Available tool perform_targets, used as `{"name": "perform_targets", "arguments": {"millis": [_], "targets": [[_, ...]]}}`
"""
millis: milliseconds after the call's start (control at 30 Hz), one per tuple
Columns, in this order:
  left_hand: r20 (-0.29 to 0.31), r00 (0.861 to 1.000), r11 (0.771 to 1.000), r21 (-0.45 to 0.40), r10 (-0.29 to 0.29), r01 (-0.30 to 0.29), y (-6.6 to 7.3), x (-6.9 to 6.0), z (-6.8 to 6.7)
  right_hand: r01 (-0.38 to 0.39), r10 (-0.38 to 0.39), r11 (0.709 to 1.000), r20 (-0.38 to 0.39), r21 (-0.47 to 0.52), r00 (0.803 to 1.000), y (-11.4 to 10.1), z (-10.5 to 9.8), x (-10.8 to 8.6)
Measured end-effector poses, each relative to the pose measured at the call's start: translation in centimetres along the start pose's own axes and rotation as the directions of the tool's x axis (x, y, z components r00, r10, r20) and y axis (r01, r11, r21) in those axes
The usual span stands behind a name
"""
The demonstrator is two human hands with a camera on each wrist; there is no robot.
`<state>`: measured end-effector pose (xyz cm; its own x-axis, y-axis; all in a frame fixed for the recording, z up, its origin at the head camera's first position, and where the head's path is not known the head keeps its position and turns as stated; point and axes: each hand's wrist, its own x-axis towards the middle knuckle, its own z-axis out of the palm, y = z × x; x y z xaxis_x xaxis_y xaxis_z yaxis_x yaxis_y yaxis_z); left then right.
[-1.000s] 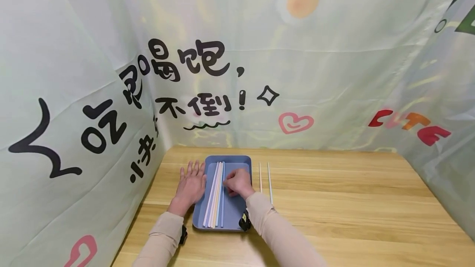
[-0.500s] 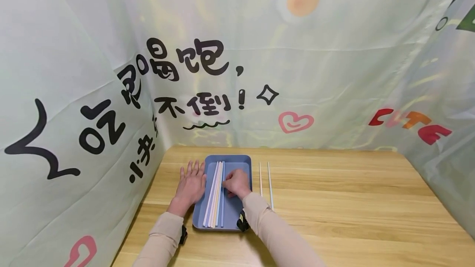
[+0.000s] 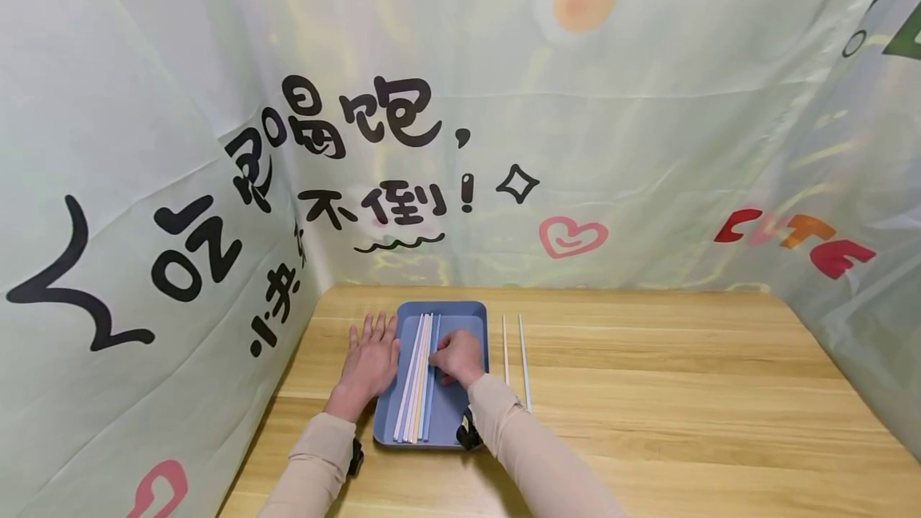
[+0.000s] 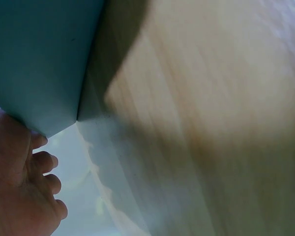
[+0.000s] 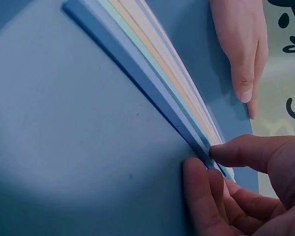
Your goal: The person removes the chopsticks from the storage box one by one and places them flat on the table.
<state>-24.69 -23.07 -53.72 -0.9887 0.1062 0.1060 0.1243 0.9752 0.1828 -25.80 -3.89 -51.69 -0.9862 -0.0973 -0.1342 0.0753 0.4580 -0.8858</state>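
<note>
In the blue tray [image 3: 453, 414] lies a bundle of pastel chopsticks [image 3: 408, 390]. The person's right hand [image 3: 460, 356] is over the tray, thumb and fingers pinching the blue chopstick [image 3: 428, 406] at the bundle's right side. The right wrist view shows this hand [image 5: 255, 182] at the far part of the blue chopstick [image 5: 132, 76], beside green, yellow and pink ones. Fingers spread, the left hand [image 3: 370, 362] rests against the tray's left edge; its fingers show beside the tray wall [image 4: 39, 59] in the left wrist view.
Right of the tray, a pinkish chopstick [image 3: 505, 350] and a light blue chopstick [image 3: 524, 354] lie apart on the wooden table [image 3: 669, 390], partly hidden by the right sleeve. Printed cloth [image 3: 647, 142] stands behind the table and along its sides.
The blue chopstick's far end has swung slightly right and its near end left, so it now slants. The right hand has shifted slightly left; the left hand stays in place.
</note>
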Motion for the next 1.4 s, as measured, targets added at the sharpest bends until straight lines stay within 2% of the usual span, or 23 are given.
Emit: {"name": "perform_targets", "arguments": {"millis": [200, 400, 767, 1000, 1133, 1400], "targets": [[-0.002, 1.000, 1.000, -0.001, -0.002, 0.002, 0.2, 0.0, 0.0, -0.011, 0.011, 1.000, -0.011, -0.003, 1.000, 0.0, 0.2, 0.1], [0.000, 1.000, 1.000, -0.008, -0.011, 0.011, 0.2, 0.1, 0.0, -0.031, 0.029, 0.998, -0.027, -0.049, 0.999, 0.5, 0.6, 0.9], [-0.014, 1.000, 1.000, -0.007, -0.008, 0.008, 0.3, 0.1, -0.1, -0.053, 0.053, 0.997, 0.001, -0.058, 0.999, 0.4, 0.4, 1.1], [0.001, 1.000, 1.000, -0.007, -0.019, 0.019, 0.3, 0.1, -0.1, -0.057, 0.056, 0.998, 0.030, 0.035, 0.998, 0.1, -0.3, 0.5], [-0.009, 1.000, 1.000, -0.008, -0.013, 0.013, 0.2, 0.0, -0.1, -0.048, 0.043, 0.994, 0.052, 0.094, 0.998, 0.1, -0.8, 0.4], [-0.017, 1.000, 1.000, 0.001, -0.009, 0.009, 0.0, 0.0, 0.1, -0.020, 0.010, 0.989, 0.071, 0.148, 0.997, -0.4, -1.8, 0.2]]}}
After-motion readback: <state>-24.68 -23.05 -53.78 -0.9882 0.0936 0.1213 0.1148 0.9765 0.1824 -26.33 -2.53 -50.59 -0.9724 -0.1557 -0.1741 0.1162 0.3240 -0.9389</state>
